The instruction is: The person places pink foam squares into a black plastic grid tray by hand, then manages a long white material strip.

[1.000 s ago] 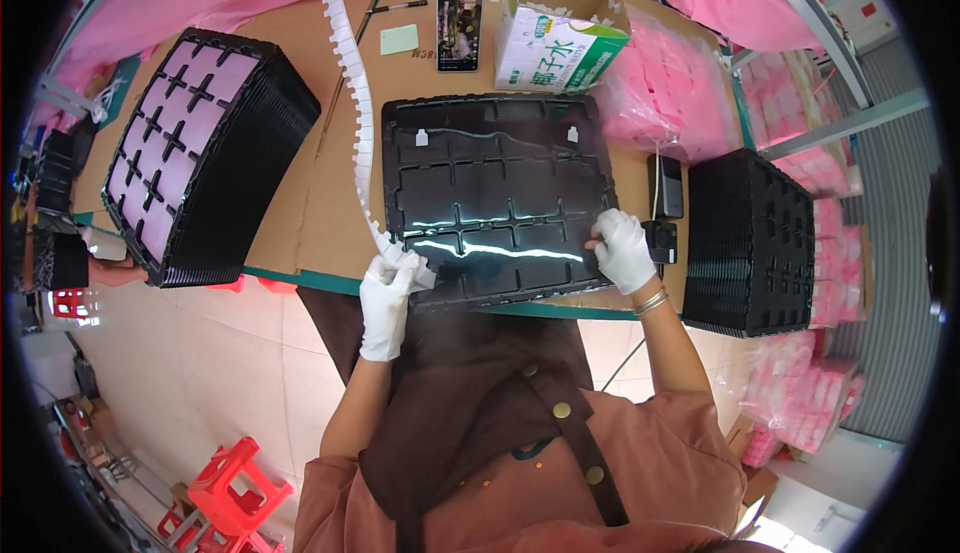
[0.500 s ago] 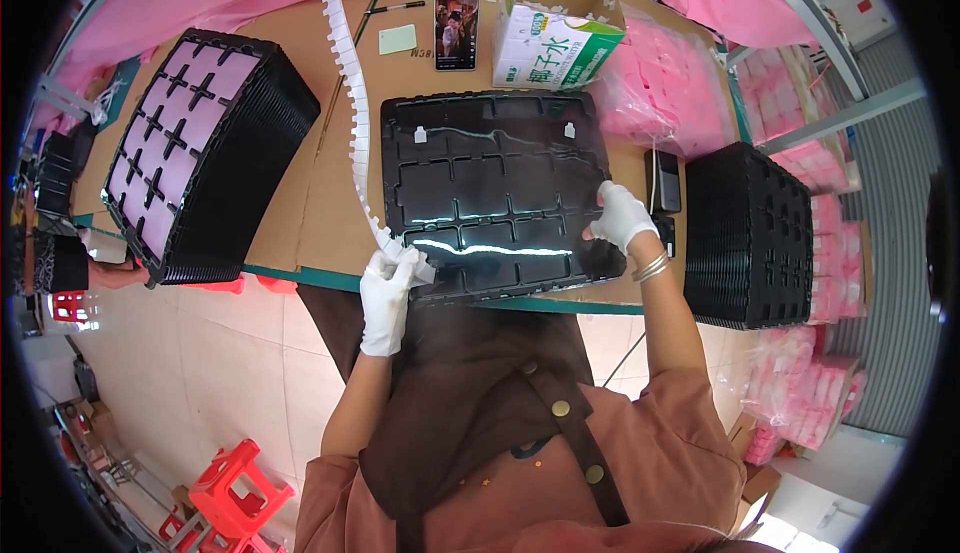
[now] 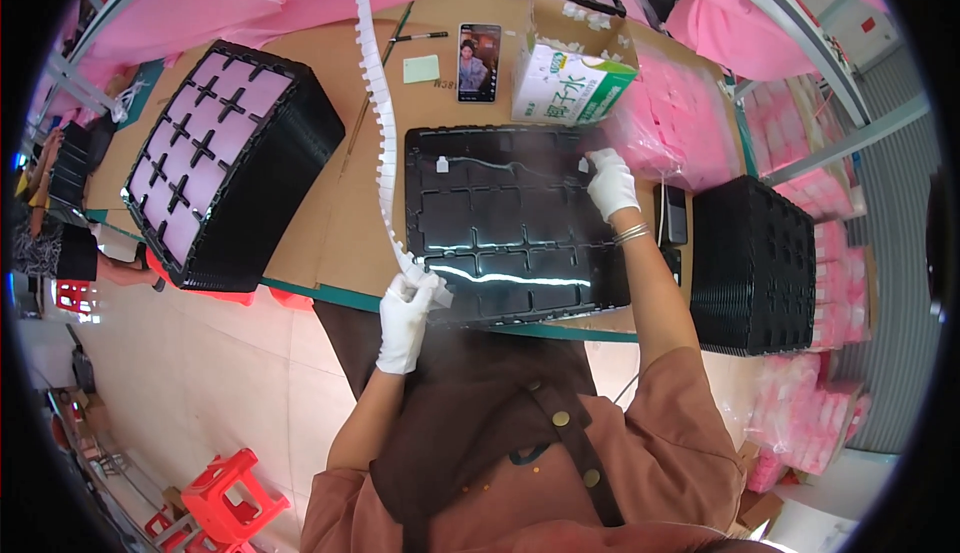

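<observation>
The right hand (image 3: 611, 183) has left the near right corner of the black tray (image 3: 510, 223), where it rested a second ago, and travelled up the tray's right edge to the far right corner; half a second ago it was about midway along that edge. Its gloved fingers now lie at a small white piece (image 3: 583, 164) sitting in the far right pocket, just beside the pink bags (image 3: 665, 133). The forearm is stretched further out across the right side of the tray than before
</observation>
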`<state>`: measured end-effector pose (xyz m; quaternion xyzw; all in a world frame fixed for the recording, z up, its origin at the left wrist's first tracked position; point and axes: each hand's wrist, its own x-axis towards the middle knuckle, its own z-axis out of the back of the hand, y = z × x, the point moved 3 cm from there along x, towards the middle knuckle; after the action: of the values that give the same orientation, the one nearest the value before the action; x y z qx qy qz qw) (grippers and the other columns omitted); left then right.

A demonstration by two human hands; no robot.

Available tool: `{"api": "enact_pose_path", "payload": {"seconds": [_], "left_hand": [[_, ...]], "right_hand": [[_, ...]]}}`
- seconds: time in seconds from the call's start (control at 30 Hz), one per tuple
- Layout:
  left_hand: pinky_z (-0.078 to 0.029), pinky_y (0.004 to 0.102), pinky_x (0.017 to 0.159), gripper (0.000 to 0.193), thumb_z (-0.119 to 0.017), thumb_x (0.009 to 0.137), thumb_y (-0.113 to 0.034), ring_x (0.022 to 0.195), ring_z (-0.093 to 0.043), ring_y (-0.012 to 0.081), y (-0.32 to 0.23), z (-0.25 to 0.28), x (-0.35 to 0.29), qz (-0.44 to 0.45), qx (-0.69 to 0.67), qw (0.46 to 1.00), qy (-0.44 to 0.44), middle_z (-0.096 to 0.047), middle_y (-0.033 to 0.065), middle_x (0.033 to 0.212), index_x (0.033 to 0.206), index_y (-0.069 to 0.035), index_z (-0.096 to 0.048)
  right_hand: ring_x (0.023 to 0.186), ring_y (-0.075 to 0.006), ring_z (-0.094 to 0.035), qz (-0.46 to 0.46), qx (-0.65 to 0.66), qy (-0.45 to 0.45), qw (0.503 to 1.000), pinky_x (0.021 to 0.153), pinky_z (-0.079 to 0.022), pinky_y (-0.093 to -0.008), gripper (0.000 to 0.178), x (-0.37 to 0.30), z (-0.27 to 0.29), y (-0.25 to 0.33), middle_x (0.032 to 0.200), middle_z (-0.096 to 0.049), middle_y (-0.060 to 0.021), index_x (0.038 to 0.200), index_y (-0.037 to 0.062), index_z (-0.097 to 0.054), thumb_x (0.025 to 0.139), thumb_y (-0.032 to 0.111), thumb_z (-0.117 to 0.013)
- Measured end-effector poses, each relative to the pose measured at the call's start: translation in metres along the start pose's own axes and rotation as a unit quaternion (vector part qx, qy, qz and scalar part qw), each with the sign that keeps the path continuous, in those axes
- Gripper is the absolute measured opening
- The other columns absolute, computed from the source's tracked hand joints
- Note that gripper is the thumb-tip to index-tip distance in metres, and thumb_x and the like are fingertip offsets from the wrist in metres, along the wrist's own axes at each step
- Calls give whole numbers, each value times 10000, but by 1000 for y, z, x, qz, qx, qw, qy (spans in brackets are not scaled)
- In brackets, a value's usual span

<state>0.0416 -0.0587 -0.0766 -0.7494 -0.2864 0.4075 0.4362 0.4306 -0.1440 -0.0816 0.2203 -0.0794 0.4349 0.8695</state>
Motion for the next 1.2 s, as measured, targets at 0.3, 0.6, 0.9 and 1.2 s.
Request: {"api": "enact_pose_path", "payload": {"seconds": [0.3,0.6,0.9,1.2], "left_hand": [[-488,256,836,330,-629,881,-47,933,-632,162,2,2,-2,13,-31,999,-14,-630,97,1015,1156,90,-508],[-488,262,842,338,-620,882,-38,930,-633,158,5,2,1,27,-14,999,-15,-628,100,1030,1169,94,-500],[-491,270,840,260,-614,879,-23,923,-638,164,7,3,2,3,-32,999,-8,-636,94,1001,1113,58,-536],[-506,270,811,211,-617,876,-17,887,-640,150,12,9,1,-7,-37,999,-12,-645,79,951,1073,30,-559]], "right_hand": [[856,-299,-633,-107,44,137,984,763,-491,-381,112,19,15,10,852,-647,-132,838,79,-645,730,51,-630],[831,-287,-651,-122,-2,92,988,745,-497,-381,29,21,2,15,811,-654,-138,767,80,-643,742,67,-641],[689,-176,-602,-49,223,136,964,672,-496,-315,82,12,1,-28,723,-614,-84,713,34,-616,689,-44,-614],[786,-263,-661,-14,249,189,950,713,-515,-378,122,14,-23,147,800,-663,-131,823,76,-643,789,60,-528]]}}
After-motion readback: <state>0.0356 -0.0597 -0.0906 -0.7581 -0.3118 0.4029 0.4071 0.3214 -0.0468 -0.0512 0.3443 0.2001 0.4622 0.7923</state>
